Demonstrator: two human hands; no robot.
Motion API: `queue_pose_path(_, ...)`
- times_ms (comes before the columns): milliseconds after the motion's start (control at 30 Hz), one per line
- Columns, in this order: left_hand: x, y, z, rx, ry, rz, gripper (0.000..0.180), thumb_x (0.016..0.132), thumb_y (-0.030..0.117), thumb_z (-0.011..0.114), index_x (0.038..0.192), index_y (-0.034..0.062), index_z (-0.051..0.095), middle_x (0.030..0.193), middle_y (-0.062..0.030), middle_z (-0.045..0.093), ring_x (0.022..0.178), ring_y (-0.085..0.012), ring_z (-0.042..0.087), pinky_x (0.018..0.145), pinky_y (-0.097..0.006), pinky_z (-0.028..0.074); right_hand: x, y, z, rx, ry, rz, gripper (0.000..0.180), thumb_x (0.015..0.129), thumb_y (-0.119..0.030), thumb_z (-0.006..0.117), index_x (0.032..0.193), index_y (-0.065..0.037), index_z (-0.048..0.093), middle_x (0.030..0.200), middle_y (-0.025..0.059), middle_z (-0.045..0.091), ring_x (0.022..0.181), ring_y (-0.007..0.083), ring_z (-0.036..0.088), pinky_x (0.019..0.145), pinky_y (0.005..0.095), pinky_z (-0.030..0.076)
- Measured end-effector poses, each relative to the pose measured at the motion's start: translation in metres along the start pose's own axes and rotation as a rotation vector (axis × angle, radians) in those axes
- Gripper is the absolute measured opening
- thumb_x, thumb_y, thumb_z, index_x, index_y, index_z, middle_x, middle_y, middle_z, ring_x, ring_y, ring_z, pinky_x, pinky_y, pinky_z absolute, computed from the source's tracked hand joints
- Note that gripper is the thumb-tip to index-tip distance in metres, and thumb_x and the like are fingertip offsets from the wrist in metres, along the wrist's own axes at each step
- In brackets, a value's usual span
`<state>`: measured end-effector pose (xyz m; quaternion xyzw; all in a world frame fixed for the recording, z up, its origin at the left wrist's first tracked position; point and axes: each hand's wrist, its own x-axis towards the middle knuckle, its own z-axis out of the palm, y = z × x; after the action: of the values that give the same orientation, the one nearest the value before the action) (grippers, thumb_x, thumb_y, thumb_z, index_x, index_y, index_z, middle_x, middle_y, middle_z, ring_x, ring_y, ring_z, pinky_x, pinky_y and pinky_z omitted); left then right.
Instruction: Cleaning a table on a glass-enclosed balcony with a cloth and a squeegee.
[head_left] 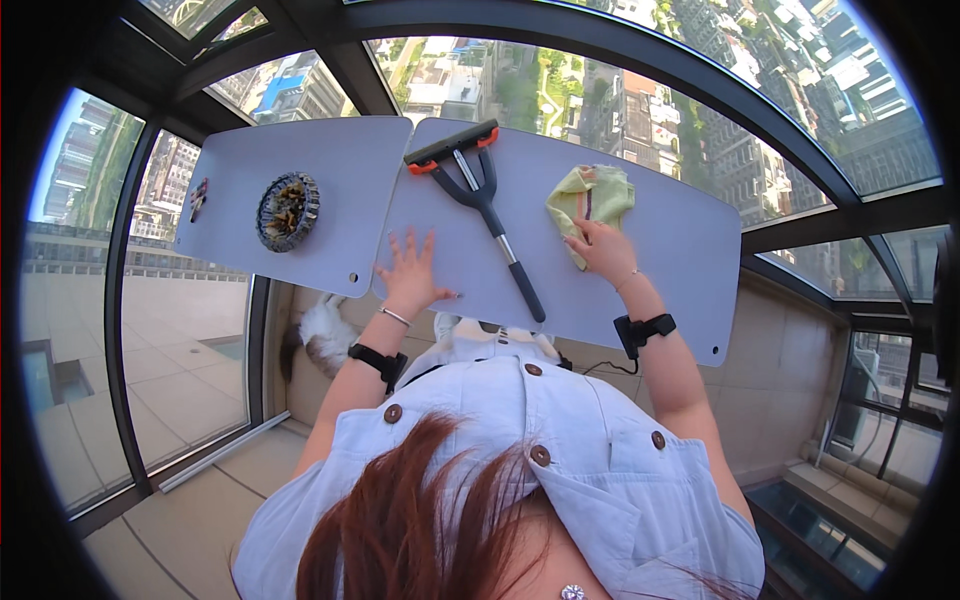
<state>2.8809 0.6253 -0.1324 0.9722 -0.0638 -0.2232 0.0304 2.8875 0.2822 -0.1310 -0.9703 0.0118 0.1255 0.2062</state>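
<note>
Head view, tell me about the hands first.

— I see the right hand [603, 250] pressed down on the lower edge of a yellow-green cloth [590, 197], fingers bent onto the fabric, so it holds the cloth against the grey table [660, 270]. I see the left hand [411, 275] lying flat on the same table, fingers spread wide, holding nothing.

— And between them?

— I see a squeegee [478, 190] lying between the two hands, its black blade with orange ends toward the window, its handle pointing back toward the person. Neither hand touches it.

— Further out?

— I see a second grey table [330, 160] to the left, touching the first. On it sits a round dark dish [288, 211], and a small object [198, 198] near the far left edge, too small for me to tell.
</note>
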Motion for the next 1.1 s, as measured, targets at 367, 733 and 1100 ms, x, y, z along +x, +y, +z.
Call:
queue_pose_path(367,0.009,-0.013,0.03,0.106,-0.101,-0.004,0.136,0.057,0.078,0.068,0.152,0.0238,-0.012,0.156,-0.0182,-0.022,0.14,-0.0485,-0.021,0.087,-0.087,0.006,0.043,0.012,0.042,-0.286,0.292,0.18,0.075,0.088,-0.066,0.045,0.15,-0.026,0.029,0.158,0.0083,0.018,0.146,0.0326,0.007,0.116,0.0562,0.006)
queue_pose_path(733,0.016,-0.006,0.03,0.174,-0.195,-0.061,0.137,0.057,0.081,0.066,0.152,0.0233,-0.015,0.155,-0.019,-0.026,0.138,-0.0498,-0.024,0.087,-0.087,0.006,0.086,-0.02,0.068,-0.249,0.239,-0.086,0.061,0.094,-0.051,0.045,0.149,-0.033,0.028,0.16,0.0021,0.013,0.147,0.0251,0.011,0.116,0.0567,0.007)
queue_pose_path(1100,0.016,-0.003,0.031,0.236,-0.223,-0.057,0.134,0.062,0.078,0.065,0.15,0.0219,-0.018,0.154,-0.0201,-0.027,0.138,-0.0501,-0.024,0.088,-0.086,0.008,0.104,0.017,0.058,-0.302,0.346,-0.004,0.05,0.096,-0.04,0.045,0.145,-0.038,0.036,0.155,-0.0069,0.029,0.145,0.0194,0.021,0.117,0.0557,0.006)
